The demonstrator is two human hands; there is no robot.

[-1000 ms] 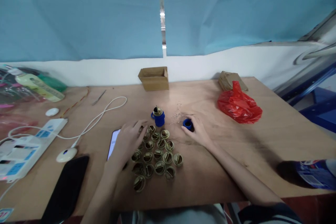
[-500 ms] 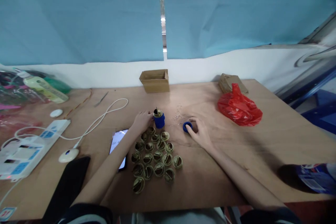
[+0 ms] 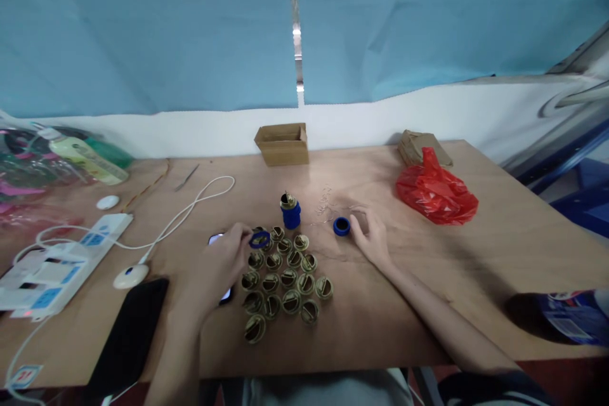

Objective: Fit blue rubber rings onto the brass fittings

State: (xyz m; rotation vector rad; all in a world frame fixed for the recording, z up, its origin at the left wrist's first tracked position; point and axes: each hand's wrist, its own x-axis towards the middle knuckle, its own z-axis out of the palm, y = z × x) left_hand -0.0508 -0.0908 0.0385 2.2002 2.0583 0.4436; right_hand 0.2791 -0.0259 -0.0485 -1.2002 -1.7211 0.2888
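My left hand (image 3: 222, 259) is closed on the edge of a blue ring (image 3: 259, 240), raised above the left side of a cluster of brass-coloured round parts (image 3: 288, 277). Each part has a bar across its open top. Behind the cluster stands a blue cylindrical holder (image 3: 292, 216) with one brass-coloured part (image 3: 287, 200) on top. My right hand (image 3: 373, 238) rests on the table with thumb and fingers apart. Its thumb is right beside a round blue piece with a dark centre (image 3: 341, 226); whether they touch I cannot tell. Thin wire coils (image 3: 325, 198) lie behind that piece.
A lit phone (image 3: 226, 295) is partly covered by my left forearm. Farther left are a black phone (image 3: 130, 333), a white power strip (image 3: 88, 260) and a looped cable. A cardboard box (image 3: 285, 151) stands at the back; a red bag (image 3: 435, 193) and a bottle (image 3: 561, 318) are to the right.
My left hand has left the blue holder and come back toward me, now carrying a blue ring. My right thumb has come off the round blue piece's top, and that hand has shifted slightly right.
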